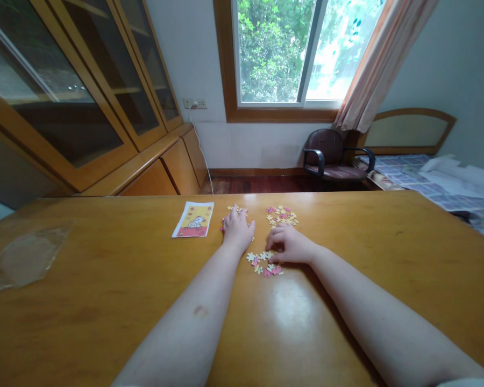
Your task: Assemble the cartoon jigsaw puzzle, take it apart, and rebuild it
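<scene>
While both our forearms stretch up from the bottom edge toward the middle of the frame, our left hand [237,228] lies palm down on the wide honey-coloured wooden table [105,301]. Its fingers are flat and loosely together, and they cover part of a small scatter of yellow and pink jigsaw pieces [230,208] that peeks out at the fingertips. Just right of it, our right hand [289,245] rests knuckles up with the fingers curled under. Their tips touch the nearer heap of white, yellow and pink jigsaw pieces [265,264], which lies just below centre between the two wrists. We cannot tell whether those fingers pinch a piece or only press on the heap. Just above the right hand, apart from it, sits a third cluster of pink and yellow jigsaw pieces [282,215].

Left of the left hand, near but not touching, a small rectangular printed card with a white cartoon animal on yellow and red [193,219] lies flat on the table. Far off at the left edge, a crumpled clear plastic bag [24,258] lies on the wood.

Beyond the table, a tall wooden cabinet with glass doors [84,97] fills the upper left. A wood-framed window with green leaves behind it [282,54] takes the top centre, and a pale peach curtain [379,59] hangs at its right. Below the window stands a dark brown armchair [331,156]. At the right edge is a bed with a blue checked cover [435,188].
</scene>
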Action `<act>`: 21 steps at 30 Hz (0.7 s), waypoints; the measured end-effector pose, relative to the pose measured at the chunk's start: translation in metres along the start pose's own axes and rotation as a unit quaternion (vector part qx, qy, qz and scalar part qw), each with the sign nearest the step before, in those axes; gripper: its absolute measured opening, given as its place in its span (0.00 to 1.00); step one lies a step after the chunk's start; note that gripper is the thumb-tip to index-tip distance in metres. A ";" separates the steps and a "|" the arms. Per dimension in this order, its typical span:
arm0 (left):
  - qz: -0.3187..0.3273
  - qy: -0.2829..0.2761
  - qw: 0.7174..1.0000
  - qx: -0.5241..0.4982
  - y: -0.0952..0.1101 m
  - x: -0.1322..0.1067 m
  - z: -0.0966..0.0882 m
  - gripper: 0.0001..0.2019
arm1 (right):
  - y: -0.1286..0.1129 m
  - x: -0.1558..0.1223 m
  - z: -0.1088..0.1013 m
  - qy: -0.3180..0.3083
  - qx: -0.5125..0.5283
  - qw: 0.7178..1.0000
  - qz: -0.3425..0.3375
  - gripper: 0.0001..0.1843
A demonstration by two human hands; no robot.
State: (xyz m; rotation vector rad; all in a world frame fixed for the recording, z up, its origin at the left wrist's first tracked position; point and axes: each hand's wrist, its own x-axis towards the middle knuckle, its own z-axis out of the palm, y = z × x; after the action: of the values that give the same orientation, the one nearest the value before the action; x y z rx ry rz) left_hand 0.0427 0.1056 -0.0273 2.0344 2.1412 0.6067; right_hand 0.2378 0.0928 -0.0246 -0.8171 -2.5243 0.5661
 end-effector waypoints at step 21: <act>0.068 -0.025 0.997 -0.018 0.001 0.000 0.002 0.20 | -0.009 0.002 0.004 0.018 -0.091 0.996 0.019 0.11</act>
State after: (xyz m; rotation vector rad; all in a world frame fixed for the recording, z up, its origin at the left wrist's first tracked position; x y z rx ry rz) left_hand 0.0439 0.1057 -0.0291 2.1648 1.9637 0.5992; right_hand 0.2303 0.0859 -0.0232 -0.9323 -2.5590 0.3336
